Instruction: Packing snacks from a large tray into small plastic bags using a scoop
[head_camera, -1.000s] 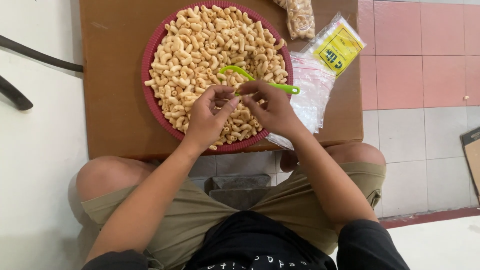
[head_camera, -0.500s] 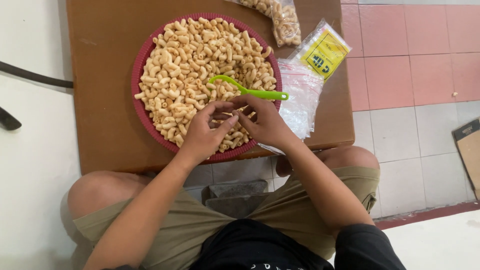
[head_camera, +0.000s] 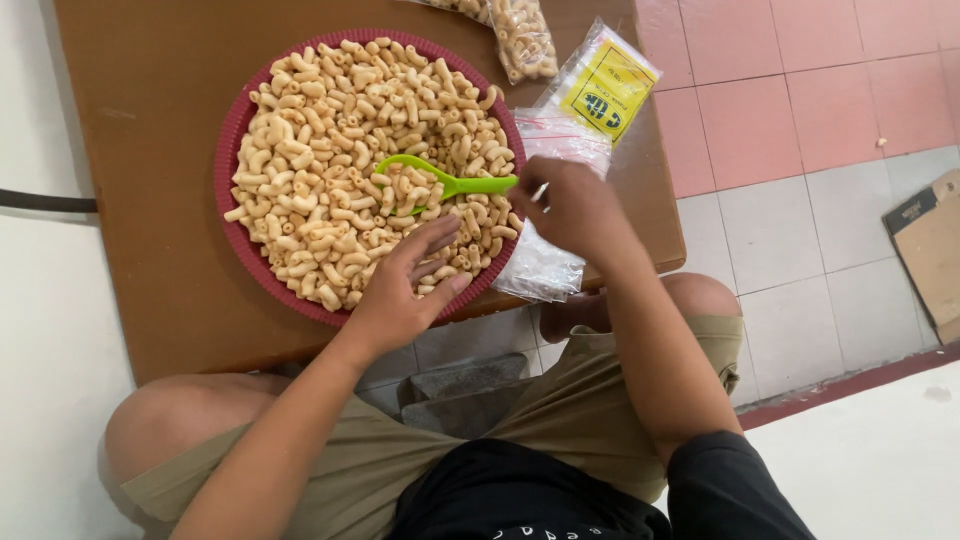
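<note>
Left hand open, fingers spread and flat on the macaroni snacks at the 5 o'clock rim of the round red tray, clamped on nothing. Right hand curled just off the tray's 3 o'clock edge, fingertips pinched on something small and pale, too small to name, over a stack of clear plastic bags hanging past the near edge of the brown bench. Green plastic spoon lying in the snacks, bowl toward tray centre, handle pointing to 3 o'clock and ending just beside the right hand; touching or not, cannot tell. At 1 o'clock, a bag pack with a yellow label; at 12 o'clock, a filled bag of snacks. Hands well apart.
</note>
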